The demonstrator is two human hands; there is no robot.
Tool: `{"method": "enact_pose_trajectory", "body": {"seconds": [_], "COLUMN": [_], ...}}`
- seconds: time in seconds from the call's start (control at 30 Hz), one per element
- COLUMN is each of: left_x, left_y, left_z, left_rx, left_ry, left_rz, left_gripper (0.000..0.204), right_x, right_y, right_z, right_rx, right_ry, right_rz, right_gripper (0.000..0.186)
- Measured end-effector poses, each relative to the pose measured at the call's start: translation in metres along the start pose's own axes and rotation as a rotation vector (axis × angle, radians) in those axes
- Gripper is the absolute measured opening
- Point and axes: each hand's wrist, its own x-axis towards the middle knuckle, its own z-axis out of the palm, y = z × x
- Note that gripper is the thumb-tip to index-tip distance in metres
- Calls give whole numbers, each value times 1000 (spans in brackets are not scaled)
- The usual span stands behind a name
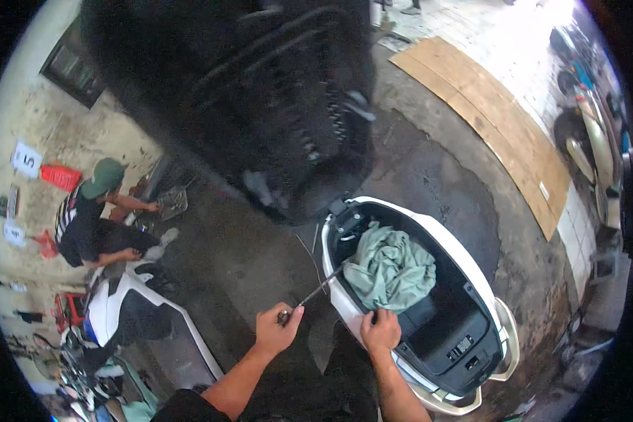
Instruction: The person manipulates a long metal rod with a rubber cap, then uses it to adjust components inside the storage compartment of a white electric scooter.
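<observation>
My left hand (278,329) is closed around the dark handle of a long, thin screwdriver (315,292). Its shaft slants up to the right, and the tip reaches the rim of a white scooter's open storage box (436,346). Inside the box lies a crumpled grey-green cloth (390,267). My right hand (381,329) rests at the near rim, just below the cloth, with its fingers curled in. Whatever those fingers hold, if anything, is hidden. Over the box's far end looms the scooter's raised seat (281,119), its dark underside blurred.
At left a person in a green cap (104,177) squats by a grey tray (173,202). Another white scooter (116,299) stands nearer on that side. Flattened cardboard (482,116) covers floor at the upper right, with parked motorbikes (591,133) beyond it.
</observation>
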Motion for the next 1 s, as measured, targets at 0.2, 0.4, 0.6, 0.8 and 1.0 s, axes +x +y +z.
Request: {"method": "enact_pose_trajectory", "body": {"seconds": [0.2,0.4,0.6,0.8,1.0], "left_x": [-12,-35,-58,-51,-60], "left_y": [-47,-105,-155,-171,-270], "left_z": [-67,-126,-143,-117,-119], "left_rx": [-359,-444,-600,-721,-308], "left_ry": [165,6,-71,144,-51], "left_rz": [-242,-266,-326,-154,-361], "left_gripper": [27,25,24,31,60], "right_x": [-5,-9,-64,-114,-71], "right_y": [-17,-12,-165,-196,-264], "right_z": [-3,-1,52,173,181], "right_rx": [-94,-75,180,992,341], "right_ry": [-10,77,-662,-1246,-1163], "right_rz": [59,-45,17,388,574], "right_gripper": [22,20,50,37,31]}}
